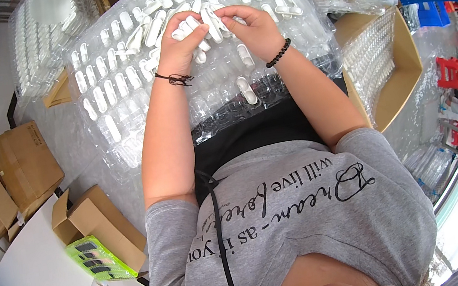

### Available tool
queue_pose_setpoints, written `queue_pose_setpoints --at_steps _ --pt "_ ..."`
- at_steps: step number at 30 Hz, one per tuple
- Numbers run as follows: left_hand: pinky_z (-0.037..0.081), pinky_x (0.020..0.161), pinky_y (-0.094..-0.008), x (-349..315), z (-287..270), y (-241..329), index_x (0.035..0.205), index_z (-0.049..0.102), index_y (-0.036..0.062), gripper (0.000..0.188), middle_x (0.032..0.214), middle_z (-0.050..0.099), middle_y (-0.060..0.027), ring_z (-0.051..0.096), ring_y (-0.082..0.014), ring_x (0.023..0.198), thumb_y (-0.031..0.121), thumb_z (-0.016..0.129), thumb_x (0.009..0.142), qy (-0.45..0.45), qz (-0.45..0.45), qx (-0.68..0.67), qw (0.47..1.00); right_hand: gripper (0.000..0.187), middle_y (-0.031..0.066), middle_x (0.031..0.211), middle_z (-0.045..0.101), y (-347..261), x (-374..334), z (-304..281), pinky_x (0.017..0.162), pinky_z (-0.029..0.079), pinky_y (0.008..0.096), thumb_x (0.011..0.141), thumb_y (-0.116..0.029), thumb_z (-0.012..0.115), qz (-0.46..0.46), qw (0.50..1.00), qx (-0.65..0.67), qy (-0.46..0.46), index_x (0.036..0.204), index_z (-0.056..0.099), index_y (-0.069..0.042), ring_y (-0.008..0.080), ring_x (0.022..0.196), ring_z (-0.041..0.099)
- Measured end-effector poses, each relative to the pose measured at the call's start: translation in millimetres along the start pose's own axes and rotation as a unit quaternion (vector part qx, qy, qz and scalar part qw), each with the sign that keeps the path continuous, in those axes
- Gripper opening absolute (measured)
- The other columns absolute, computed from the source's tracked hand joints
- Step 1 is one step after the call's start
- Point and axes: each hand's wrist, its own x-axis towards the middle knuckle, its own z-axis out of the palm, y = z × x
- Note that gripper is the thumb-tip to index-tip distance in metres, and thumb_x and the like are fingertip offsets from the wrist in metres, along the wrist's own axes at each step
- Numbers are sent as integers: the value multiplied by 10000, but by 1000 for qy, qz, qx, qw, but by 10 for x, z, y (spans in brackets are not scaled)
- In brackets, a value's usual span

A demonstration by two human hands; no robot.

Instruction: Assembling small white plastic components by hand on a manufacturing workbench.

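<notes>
Well inside tray point(212, 90) edges — fingers point(233, 12) grip white pieces point(214, 25).

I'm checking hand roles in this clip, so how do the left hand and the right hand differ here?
The left hand holds a cluster of white pieces; the right hand has its fingertips at the edge of one elongated white piece.
The left wrist wears a thin dark cord, the right a black beaded bracelet.
Both hands are bare and over the clear plastic tray.
</notes>
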Motion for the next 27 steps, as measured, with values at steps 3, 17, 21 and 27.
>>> queue_pose_setpoints --at_steps 3,17,21,27 --pt "514 648 -258 -13 33 29 1036 588 98 244 926 610 3 600 -99 816 50 701 825 5 -8 0 1000 178 -9 1039 642 -88 -42 -12 827 466 226 916 -84 607 10 999 -42 9 1075 680 -52 77 923 578" --pt "487 694 -241 -39 28 42 1030 582 100 251 912 606 9 592 -92 825 38 703 818 12 -29 2 1000 127 3 951 625 84 -87 166 804 452 225 931 -88 578 82 992 99 2 1036 622 -29 64 892 544" --pt "482 662 -235 -30 22 22 1012 593 101 244 913 612 10 590 -86 815 40 712 809 6 -18 13 1000 130 9 938 625 92 -106 200 791 463 246 919 -76 581 36 998 40 12 1035 617 -31 91 853 555" --pt "477 653 -228 35 9 -62 993 606 98 237 933 617 13 590 -81 814 51 729 796 47 26 15 998 133 45 944 640 -67 -54 142 777 486 292 878 -64 608 -140 962 -230 38 1005 648 -57 151 875 607"
